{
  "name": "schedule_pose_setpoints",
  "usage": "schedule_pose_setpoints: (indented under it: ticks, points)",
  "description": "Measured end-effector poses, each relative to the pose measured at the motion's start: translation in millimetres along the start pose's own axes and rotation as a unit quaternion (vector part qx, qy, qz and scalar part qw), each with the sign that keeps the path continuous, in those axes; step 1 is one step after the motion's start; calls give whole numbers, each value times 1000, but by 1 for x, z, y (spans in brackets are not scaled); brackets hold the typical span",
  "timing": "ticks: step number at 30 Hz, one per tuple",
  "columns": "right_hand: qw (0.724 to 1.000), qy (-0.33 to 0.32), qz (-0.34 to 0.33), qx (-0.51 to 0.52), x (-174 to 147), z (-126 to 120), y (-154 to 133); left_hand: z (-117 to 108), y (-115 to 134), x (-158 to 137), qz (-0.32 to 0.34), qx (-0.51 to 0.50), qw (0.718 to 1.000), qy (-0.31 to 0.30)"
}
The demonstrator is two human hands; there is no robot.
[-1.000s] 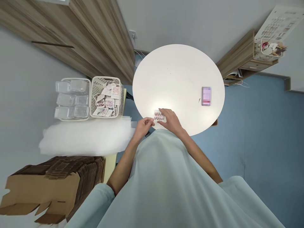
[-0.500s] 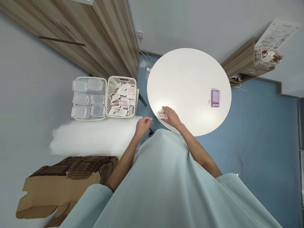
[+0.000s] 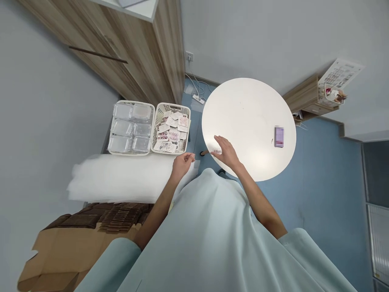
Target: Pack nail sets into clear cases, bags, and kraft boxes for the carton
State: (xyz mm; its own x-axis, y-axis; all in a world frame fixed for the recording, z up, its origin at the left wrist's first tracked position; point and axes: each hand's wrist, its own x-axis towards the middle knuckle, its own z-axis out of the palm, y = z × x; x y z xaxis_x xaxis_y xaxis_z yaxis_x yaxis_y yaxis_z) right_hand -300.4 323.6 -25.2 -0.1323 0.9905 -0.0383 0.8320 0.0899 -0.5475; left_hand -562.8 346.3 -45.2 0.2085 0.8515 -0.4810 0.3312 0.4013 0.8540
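Note:
My right hand (image 3: 228,154) is over the near left edge of the round white table (image 3: 243,109), its fingers stretched and thumb apart. Partly hidden beside its thumb lies a small card with rows of oval pieces (image 3: 216,151), which look like press-on nails. I cannot tell whether the hand touches it. My left hand (image 3: 181,165) is left of the table, above white sheeting (image 3: 121,178), with thumb and fingertips pinched together. Whatever is between them is too small to name. Just beyond it stands a white basket (image 3: 154,129) holding many similar cards (image 3: 174,134).
Clear plastic boxes (image 3: 121,127) fill another white basket (image 3: 110,140) at the left. Flattened cardboard boxes (image 3: 69,247) are stacked at lower left. A phone-like purple rectangle (image 3: 278,136) lies on the table's right side. A wooden cabinet (image 3: 142,52) and power strip (image 3: 198,99) are behind.
The view has shifted, so the baskets and table appear further right and lower. My right hand stays by the card, which is now more covered. My left hand remains pinched.

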Motion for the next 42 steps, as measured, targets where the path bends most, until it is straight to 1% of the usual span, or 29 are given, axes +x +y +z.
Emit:
schedule_pose_setpoints:
  ticks: [5, 8, 11, 14, 16, 18, 22, 26, 31, 35, 38, 40, 42]
  points:
    - [999, -7, -36, -5, 22, -1, -31, -32, -3, 1, 23, -21, 998, 46]
    - [998, -15, -56, -7, 35, 4, -50, -61, -5, 4, 51, 1, 993, 107]
    - [997, -27, -68, -9, 48, 12, -68, -97, -10, 10, 85, 53, 977, 188]
    - [995, -40, -88, -11, 60, 20, -83, -130, -21, 21, 110, 151, 945, 267]
    - [993, -46, -105, -9, 66, 24, -92, -145, -31, 30, 110, 193, 932, 285]
    - [992, -51, -119, -6, 71, 26, -98, -154, -41, 38, 101, 216, 929, 283]
    - [990, -56, -128, -6, 76, 26, -105, -158, -57, 48, 73, 276, 918, 274]
    - [990, -51, -131, -11, 75, 24, -101, -158, -63, 53, 47, 341, 901, 263]
    - [993, -48, -110, -11, 67, 19, -92, -157, -60, 58, 28, 375, 891, 254]
    - [993, -41, -107, 4, 59, 16, -84, -156, -48, 57, 4, 380, 886, 264]
    - [993, -29, -105, 32, 53, 13, -78, -148, -30, 54, 3, 348, 896, 276]
    - [993, -15, -100, 59, 49, 9, -75, -135, -13, 50, 19, 295, 917, 268]
    - [992, 0, -92, 92, 45, 3, -73, -114, 4, 46, 39, 207, 948, 238]
